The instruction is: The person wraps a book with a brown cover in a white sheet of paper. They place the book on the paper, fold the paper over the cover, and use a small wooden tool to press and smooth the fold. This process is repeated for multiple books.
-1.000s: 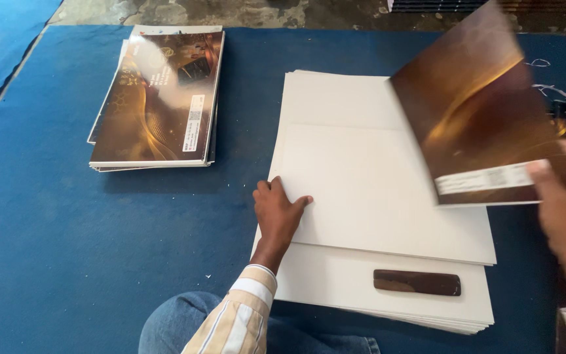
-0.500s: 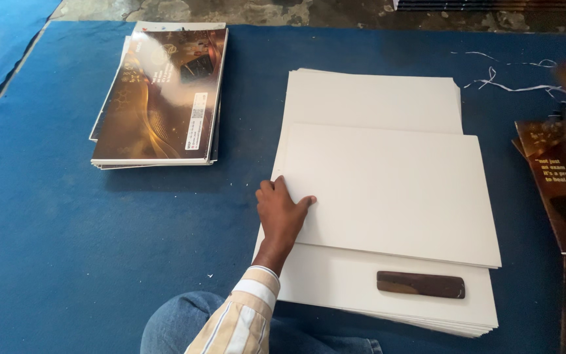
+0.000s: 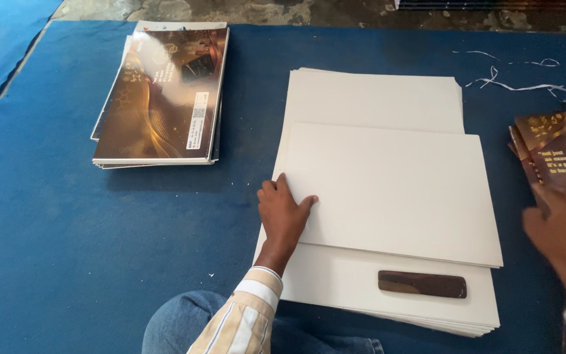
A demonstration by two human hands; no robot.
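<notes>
The left hand (image 3: 284,213) lies flat, fingers released, on the left edge of the white sheet stack (image 3: 388,196). A dark brown bar (image 3: 422,284) rests on the stack's near end. Right of the stack, the blurred right hand (image 3: 561,236) touches brown printed covers (image 3: 558,154); whether its fingers grasp anything cannot be told. Left of the stack lies another cover pile (image 3: 162,98) on the blue surface (image 3: 67,236).

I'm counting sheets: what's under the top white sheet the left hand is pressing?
Under the top white sheet pressed by the left hand lies a stack of larger white sheets, with a dark brown bar resting on its near part. The blue mat beneath is covered there.
</notes>
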